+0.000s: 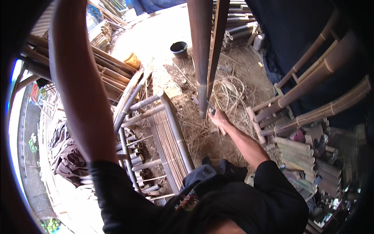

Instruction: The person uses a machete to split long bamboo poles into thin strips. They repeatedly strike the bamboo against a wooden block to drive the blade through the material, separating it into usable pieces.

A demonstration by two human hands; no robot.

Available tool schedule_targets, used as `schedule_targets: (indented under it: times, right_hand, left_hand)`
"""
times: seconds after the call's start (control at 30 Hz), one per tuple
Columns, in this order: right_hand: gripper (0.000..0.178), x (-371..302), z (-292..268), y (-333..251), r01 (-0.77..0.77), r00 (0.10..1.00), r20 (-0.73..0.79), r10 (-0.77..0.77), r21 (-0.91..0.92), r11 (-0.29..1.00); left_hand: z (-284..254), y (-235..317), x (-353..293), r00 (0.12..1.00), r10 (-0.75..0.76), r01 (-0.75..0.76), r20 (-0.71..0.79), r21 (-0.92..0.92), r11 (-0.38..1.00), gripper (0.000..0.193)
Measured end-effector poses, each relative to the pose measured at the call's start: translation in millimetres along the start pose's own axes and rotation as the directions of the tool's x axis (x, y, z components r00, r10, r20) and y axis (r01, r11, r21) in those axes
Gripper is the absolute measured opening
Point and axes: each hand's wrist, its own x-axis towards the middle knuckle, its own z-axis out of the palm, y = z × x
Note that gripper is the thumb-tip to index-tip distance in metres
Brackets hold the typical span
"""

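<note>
My right hand (pixel 219 118) is closed round the handle of a knife, with the pale handle end (pixel 222 131) showing below my fist. Its short dark blade (pixel 210 105) points up beside the lower end of a thick brown bamboo pole (pixel 201 62). A second, narrower bamboo length (pixel 218 43) stands against that pole, pale along one edge; the two spread apart toward the top. I cannot tell whether they are joined at the bottom. My left arm (pixel 74 78) is raised past the upper edge, so my left hand is out of sight.
A bamboo bench frame (pixel 171 128) with a slatted top stands left of centre. Shavings (pixel 231 93) litter the dirt floor near a black bucket (pixel 179 49). Bamboo poles (pixel 113 78) are piled left; a bamboo frame (pixel 300 99) and cut pieces (pixel 294 154) lie right.
</note>
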Motion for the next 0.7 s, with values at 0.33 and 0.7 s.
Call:
schedule_targets:
  times: [0.33,0.7]
  right_hand:
    - [0.045,-95.0,-102.7,21.0,0.184,0.973,-0.091,-0.214,-0.260,0.948]
    - [0.041,-30.3,-80.6,137.5,0.034,0.999,-0.006,-0.038,-0.317,0.948]
  left_hand:
    - [180.7,-60.9,-91.0,0.892,-0.370,0.427,0.259,-0.751,0.504,0.021]
    - [335.4,-106.2,-194.8,0.629,-0.525,0.735,0.574,-0.658,0.161,0.041]
